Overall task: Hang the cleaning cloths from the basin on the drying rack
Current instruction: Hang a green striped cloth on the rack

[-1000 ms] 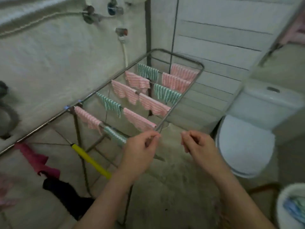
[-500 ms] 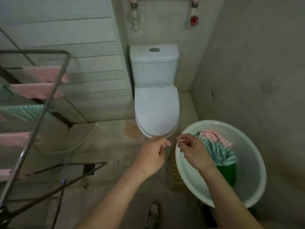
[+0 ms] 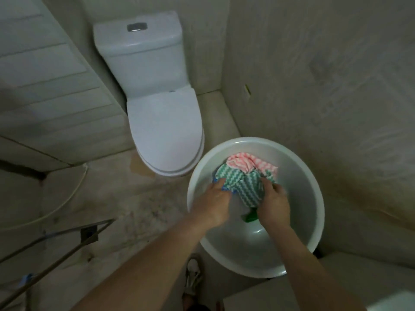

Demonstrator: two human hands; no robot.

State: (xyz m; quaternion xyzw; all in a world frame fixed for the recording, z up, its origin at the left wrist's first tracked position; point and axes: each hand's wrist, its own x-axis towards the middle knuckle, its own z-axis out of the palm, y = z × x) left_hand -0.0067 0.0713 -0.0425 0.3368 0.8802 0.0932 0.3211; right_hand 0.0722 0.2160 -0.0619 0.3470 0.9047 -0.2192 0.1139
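A white round basin (image 3: 298, 250) stands on the floor at the right and holds a bunched pile of cloths. On top lies a green striped cloth (image 3: 243, 185), behind it a pink striped cloth (image 3: 247, 163). A plain green piece (image 3: 250, 216) and a bit of blue show underneath. Both hands are inside the basin. My left hand (image 3: 213, 204) grips the green striped cloth's left edge, and my right hand (image 3: 272, 204) grips its right side. Only the drying rack's lower bars (image 3: 56, 241) show at the bottom left.
A white toilet (image 3: 161, 122) with its lid down stands just left of and behind the basin. A concrete wall runs along the right. A thin white hose (image 3: 65, 198) curves over the floor at the left. My shoe (image 3: 193, 277) shows at the bottom.
The view swung from the rack with hung cloths to the basin. Both hands, empty before, dropped into the basin and closed on the green striped cloth.
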